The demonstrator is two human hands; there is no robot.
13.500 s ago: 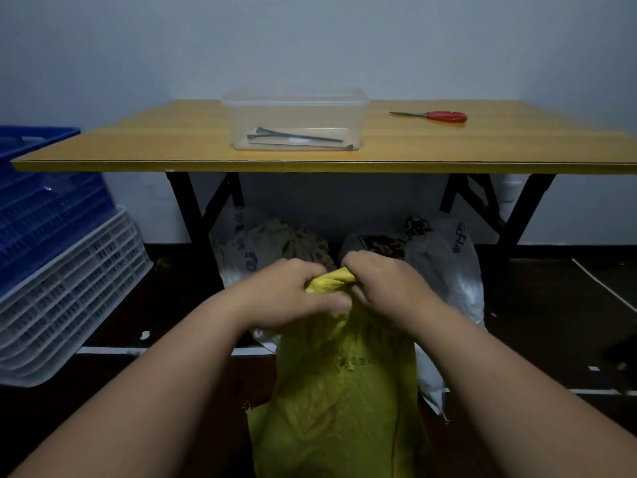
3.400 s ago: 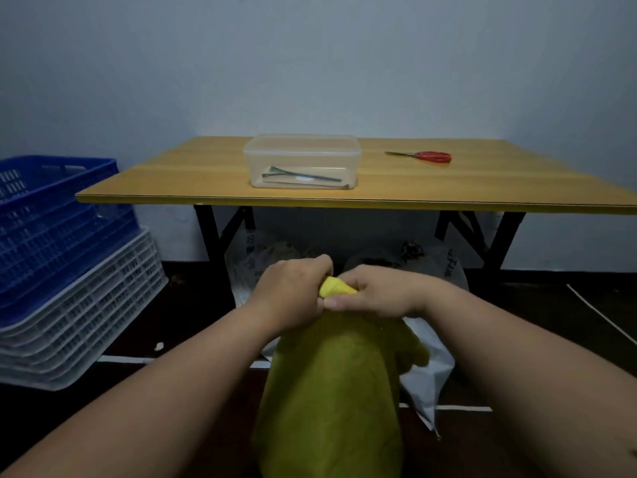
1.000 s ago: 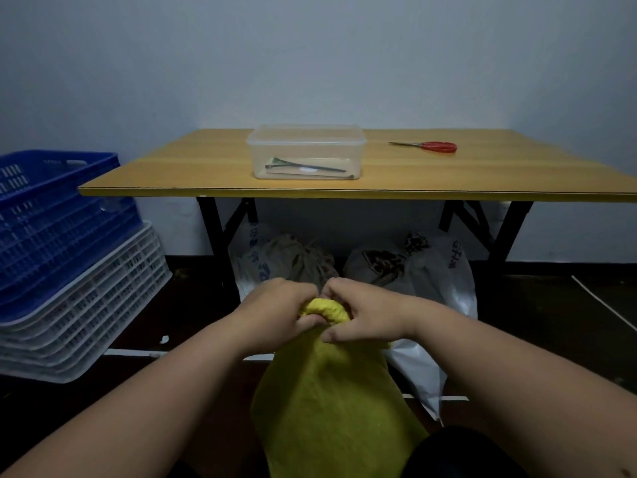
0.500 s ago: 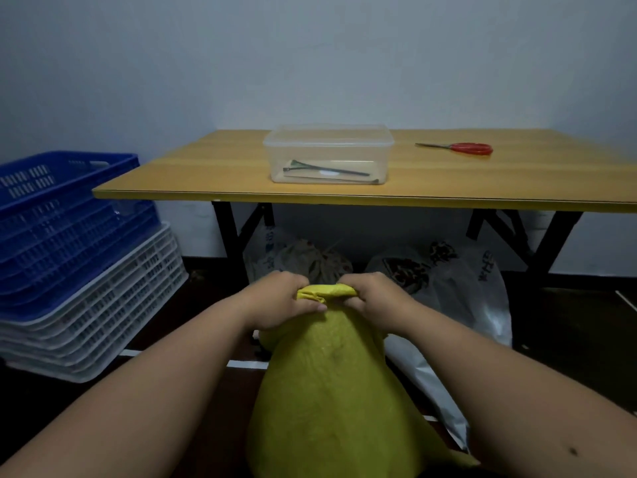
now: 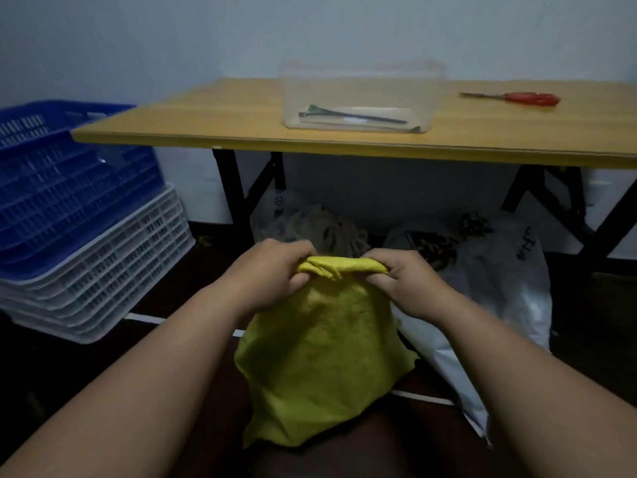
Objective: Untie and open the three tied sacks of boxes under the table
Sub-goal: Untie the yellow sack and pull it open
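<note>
A yellow woven sack (image 5: pixel 320 357) stands on the dark floor in front of me. My left hand (image 5: pixel 272 270) and my right hand (image 5: pixel 403 281) both grip its bunched top edge, one at each end, with a flat fold of fabric stretched between them. Behind it, under the wooden table (image 5: pixel 241 132), lie two white sacks: one at the left (image 5: pixel 310 225) with a knotted top, and one at the right (image 5: pixel 499 270) with dark print, lying slumped. What is inside any sack is hidden.
On the table stand a clear plastic box (image 5: pixel 358 98) holding thin dark items, and red-handled scissors (image 5: pixel 517 97). Stacked blue crates (image 5: pixel 62 188) and white crates (image 5: pixel 113 274) fill the left. Black table legs (image 5: pixel 238 194) frame the sacks.
My hands have pulled apart along the top of the yellow sack, flattening its bunched mouth into a wider fold. The camera has moved closer and to the left.
</note>
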